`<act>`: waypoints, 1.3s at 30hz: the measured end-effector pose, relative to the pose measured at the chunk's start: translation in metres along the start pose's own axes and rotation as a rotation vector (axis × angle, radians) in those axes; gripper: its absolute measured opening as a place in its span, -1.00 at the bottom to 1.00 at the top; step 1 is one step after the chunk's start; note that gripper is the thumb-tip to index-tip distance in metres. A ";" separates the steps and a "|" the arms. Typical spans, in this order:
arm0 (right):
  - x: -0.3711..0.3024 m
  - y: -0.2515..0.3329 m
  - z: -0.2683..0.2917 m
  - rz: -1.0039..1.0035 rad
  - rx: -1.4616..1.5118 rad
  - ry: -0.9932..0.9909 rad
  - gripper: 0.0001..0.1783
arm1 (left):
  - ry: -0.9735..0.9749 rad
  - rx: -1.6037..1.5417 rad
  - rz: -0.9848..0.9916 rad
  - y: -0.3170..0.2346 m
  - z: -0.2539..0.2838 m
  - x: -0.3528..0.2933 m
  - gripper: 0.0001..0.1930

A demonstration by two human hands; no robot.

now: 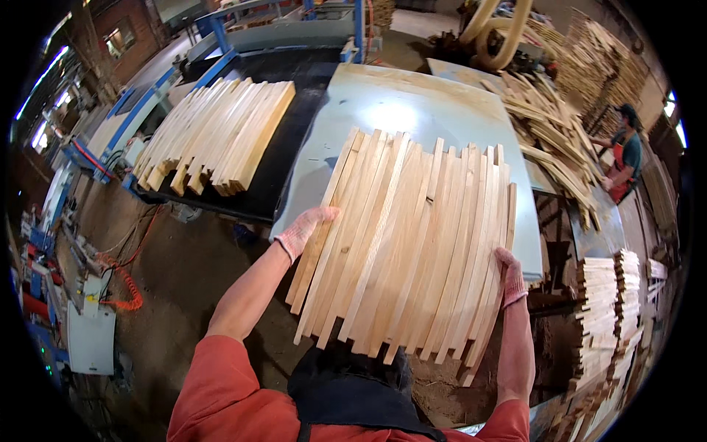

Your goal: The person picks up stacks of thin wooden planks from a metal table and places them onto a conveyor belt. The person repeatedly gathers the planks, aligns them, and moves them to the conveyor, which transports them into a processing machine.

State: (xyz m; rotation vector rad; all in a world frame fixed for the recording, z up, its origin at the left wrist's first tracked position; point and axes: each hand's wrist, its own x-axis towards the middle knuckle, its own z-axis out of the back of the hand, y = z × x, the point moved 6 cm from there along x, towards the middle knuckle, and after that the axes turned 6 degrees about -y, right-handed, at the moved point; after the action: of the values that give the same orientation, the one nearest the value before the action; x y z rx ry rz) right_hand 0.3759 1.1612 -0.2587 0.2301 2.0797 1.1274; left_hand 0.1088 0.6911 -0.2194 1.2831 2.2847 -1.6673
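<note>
A wide row of pale wooden strips (398,243) lies side by side in front of me, its far part over a grey metal tabletop (412,96) and its near ends sticking out past the edge toward my apron. My left hand (305,230), in a pinkish knit glove, presses against the row's left side. At the right side my right hand (511,276), gloved alike, clamps the outermost strips. Between them the hands squeeze the row together. The strips' ends are uneven at both the far and near sides.
Left of the tabletop, another batch of wooden strips (221,136) rests on a black conveyor belt (313,81). Loose strips are heaped (549,132) at the far right, where a co-worker (624,151) stands. Stacked strips (596,317) stand at the right. An orange coiled hose (127,291) hangs at left.
</note>
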 end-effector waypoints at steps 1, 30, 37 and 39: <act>0.018 0.007 -0.021 -0.011 -0.069 0.023 -0.68 | -0.030 0.023 -0.001 -0.010 0.012 0.013 -0.30; 0.289 0.148 -0.217 0.361 -1.175 -0.332 -0.17 | -0.368 0.566 -0.201 -0.182 0.096 0.225 -0.40; 0.200 0.138 -0.279 0.892 -1.217 -0.472 -0.15 | -0.118 0.725 -0.269 -0.194 0.095 0.222 -0.12; 0.149 0.116 -0.320 0.999 -1.076 -0.411 -0.18 | -0.083 0.826 -0.296 -0.195 0.096 0.220 0.01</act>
State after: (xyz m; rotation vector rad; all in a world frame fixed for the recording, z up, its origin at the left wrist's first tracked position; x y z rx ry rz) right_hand 0.0306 1.0939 -0.1390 0.8975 0.7084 2.3392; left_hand -0.1987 0.7271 -0.2123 0.9159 1.8371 -2.8803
